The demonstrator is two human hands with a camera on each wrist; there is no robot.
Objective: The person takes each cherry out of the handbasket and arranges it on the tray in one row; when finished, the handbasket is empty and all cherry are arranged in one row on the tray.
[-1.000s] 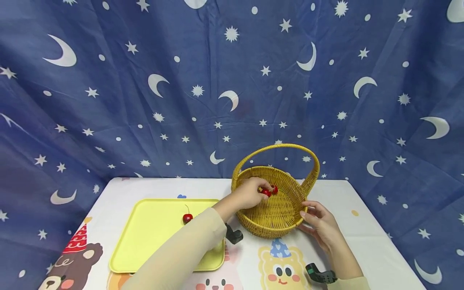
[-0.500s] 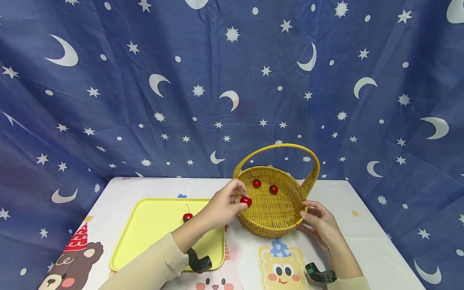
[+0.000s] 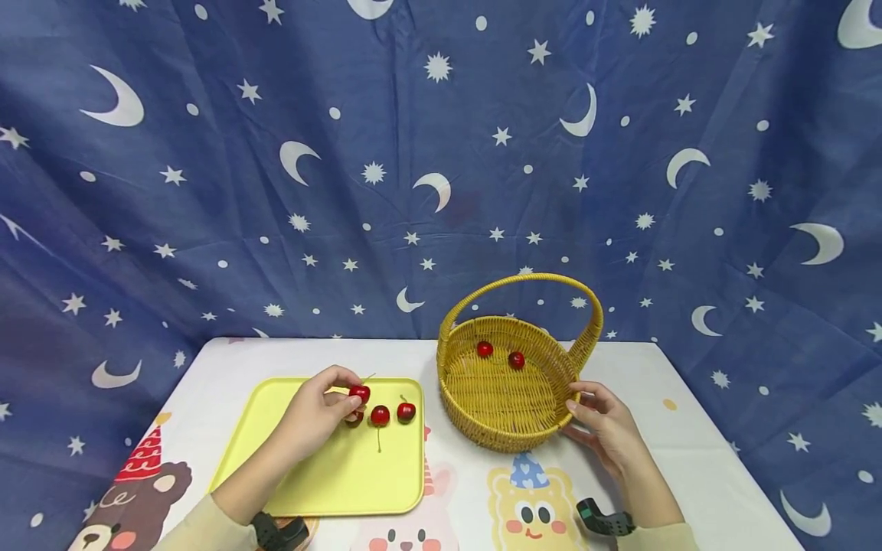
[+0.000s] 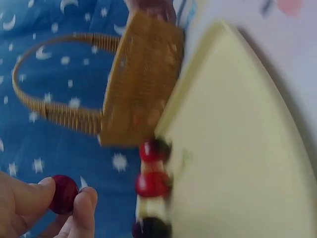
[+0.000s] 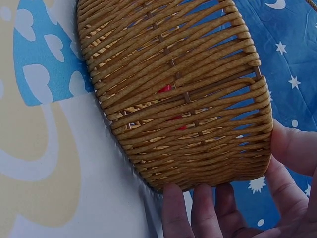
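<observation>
My left hand (image 3: pixel 313 409) pinches a dark red cherry (image 3: pixel 359 393) between thumb and fingertips, held over the yellow tray (image 3: pixel 344 490). In the left wrist view the pinched cherry (image 4: pixel 64 194) shows clearly. Three more cherries lie on the tray near its right side: one partly behind the fingers, a middle cherry (image 3: pixel 380 415) with its stem toward me, and a right cherry (image 3: pixel 406 412). My right hand (image 3: pixel 609 428) grips the right rim of a woven wicker basket (image 3: pixel 513 440), thumb at the rim and fingers against the outer wall. Inside sit two cherries (image 3: pixel 485 349).
The basket's tall arched handle (image 3: pixel 524 277) rises above it. A white cartoon-printed tablecloth (image 3: pixel 620 363) covers the table, and a blue curtain (image 3: pixel 441 153) with moons and stars hangs right behind it.
My left hand has moved from inside the basket leftward to over the tray, carrying a cherry. Two cherries stay in the basket. The right hand keeps its grip on the rim.
</observation>
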